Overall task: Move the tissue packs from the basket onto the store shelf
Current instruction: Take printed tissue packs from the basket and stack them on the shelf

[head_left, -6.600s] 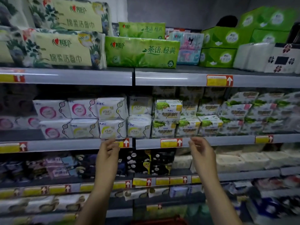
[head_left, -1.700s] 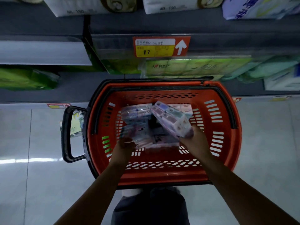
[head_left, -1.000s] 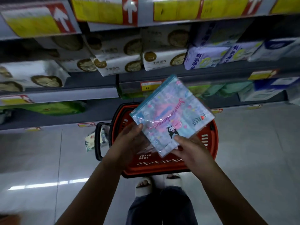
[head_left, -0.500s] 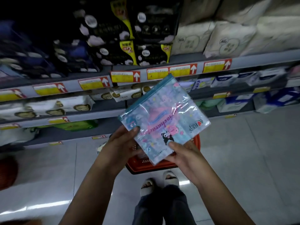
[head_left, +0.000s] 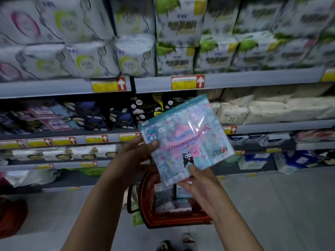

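Ahead, the store shelf point(head_left: 253, 80) rises beyond the hands; the basket point(head_left: 181, 220) sits on the floor below. Between them hangs the tilted tissue pack point(head_left: 184, 142), left hand point(head_left: 132, 156) pinching its left edge, right hand point(head_left: 201, 182) its bottom corner, top edge shelfward.

Item: one flat, pale-blue glossy plastic tissue pack point(head_left: 186, 140) with pink script and cartoon figures, held tilted in the air before the grey metal store shelf point(head_left: 253, 81), above a red slotted plastic basket point(head_left: 178, 218) containing further packs point(head_left: 172, 203).
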`<state>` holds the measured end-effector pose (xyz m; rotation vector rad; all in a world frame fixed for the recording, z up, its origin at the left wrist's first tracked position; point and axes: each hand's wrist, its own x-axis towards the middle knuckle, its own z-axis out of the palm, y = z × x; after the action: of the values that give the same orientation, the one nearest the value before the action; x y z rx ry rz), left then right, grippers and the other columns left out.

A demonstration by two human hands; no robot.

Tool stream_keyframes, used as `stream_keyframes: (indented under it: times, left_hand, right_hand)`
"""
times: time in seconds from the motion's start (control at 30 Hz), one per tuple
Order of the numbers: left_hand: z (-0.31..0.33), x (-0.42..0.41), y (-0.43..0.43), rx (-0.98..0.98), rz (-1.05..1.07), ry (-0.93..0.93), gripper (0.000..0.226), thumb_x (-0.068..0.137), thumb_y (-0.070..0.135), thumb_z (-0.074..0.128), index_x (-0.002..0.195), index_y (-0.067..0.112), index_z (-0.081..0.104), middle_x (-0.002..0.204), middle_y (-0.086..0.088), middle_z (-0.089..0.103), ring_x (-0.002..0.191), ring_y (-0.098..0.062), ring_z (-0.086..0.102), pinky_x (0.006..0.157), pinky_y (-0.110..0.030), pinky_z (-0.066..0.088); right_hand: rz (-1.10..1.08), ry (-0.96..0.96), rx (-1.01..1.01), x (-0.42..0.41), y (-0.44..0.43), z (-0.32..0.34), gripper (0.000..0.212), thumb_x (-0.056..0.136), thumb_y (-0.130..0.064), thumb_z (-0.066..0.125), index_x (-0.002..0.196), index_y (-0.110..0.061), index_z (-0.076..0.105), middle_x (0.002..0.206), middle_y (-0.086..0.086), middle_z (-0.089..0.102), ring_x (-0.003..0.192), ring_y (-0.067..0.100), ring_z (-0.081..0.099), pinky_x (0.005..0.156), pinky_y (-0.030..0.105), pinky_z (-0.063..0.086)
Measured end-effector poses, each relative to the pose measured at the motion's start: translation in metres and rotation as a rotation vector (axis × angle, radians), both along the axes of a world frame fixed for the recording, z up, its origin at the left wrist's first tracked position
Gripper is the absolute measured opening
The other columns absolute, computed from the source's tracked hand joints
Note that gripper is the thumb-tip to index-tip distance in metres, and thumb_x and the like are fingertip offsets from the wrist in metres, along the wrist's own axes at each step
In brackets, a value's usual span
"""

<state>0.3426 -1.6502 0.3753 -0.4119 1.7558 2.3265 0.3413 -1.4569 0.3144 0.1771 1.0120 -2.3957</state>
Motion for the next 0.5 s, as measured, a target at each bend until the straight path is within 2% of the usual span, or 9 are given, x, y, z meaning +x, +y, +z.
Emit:
stream_keyframes:
  times: [0.07,0.13,0.23,0.33,0.4,0.5]
  left_hand:
    - [0.016,-0.001,-0.001,0.003,-0.004,0.041,0.036,0.074,0.021,0.067,0.109,0.016,0.067,0.102,-0.009,0.073,0.091,-0.027,0.07,0.069,-0.039,0.06]
    - [0.033,-0.003,0.0,0.005,-0.031,0.08,0.04,0.074,0.021,0.066,0.114,0.015,0.065,0.109,-0.012,0.072,0.095,-0.03,0.069,0.079,-0.047,0.057]
    - [0.055,-0.006,0.002,0.0,-0.033,0.113,0.038,0.072,0.02,0.066,0.11,0.016,0.064,0.103,-0.009,0.073,0.089,-0.026,0.071,0.075,-0.043,0.057]
    - [0.072,-0.008,0.002,-0.009,-0.046,0.159,0.043,0.073,0.018,0.067,0.115,0.015,0.062,0.106,-0.01,0.073,0.091,-0.026,0.071,0.074,-0.044,0.059]
    - [0.082,-0.007,0.003,-0.003,-0.057,0.187,0.047,0.075,0.014,0.069,0.121,0.012,0.059,0.108,-0.012,0.072,0.093,-0.026,0.071,0.067,-0.041,0.059]
    - [0.09,-0.007,0.005,0.017,-0.069,0.191,0.051,0.074,0.017,0.068,0.123,0.011,0.057,0.114,-0.016,0.069,0.098,-0.031,0.069,0.07,-0.045,0.059]
  right_hand:
    - [-0.003,0.037,-0.025,-0.001,0.002,0.018,0.084,0.038,-0.025,0.096,0.116,-0.022,0.062,0.117,0.012,0.067,0.104,0.029,0.065,0.083,0.05,0.055]
    - [-0.004,0.074,-0.042,-0.001,0.003,0.036,0.075,0.037,-0.025,0.096,0.106,-0.024,0.069,0.113,0.009,0.069,0.102,0.026,0.067,0.079,0.046,0.057]
    - [-0.024,0.094,-0.019,-0.003,0.005,0.056,0.081,0.029,-0.027,0.097,0.104,-0.024,0.065,0.104,0.006,0.072,0.093,0.022,0.07,0.078,0.045,0.057]
    - [-0.031,0.091,0.004,-0.004,0.007,0.071,0.089,0.02,-0.028,0.098,0.099,-0.019,0.058,0.092,0.004,0.074,0.081,0.019,0.071,0.065,0.036,0.058]
    - [-0.035,0.111,0.02,-0.004,0.007,0.078,0.091,0.02,-0.03,0.098,0.1,-0.018,0.057,0.092,0.003,0.074,0.081,0.019,0.071,0.065,0.035,0.058]
    - [-0.037,0.166,0.023,-0.002,0.008,0.089,0.093,0.025,-0.034,0.097,0.109,-0.023,0.059,0.103,0.0,0.073,0.09,0.019,0.07,0.073,0.038,0.058]
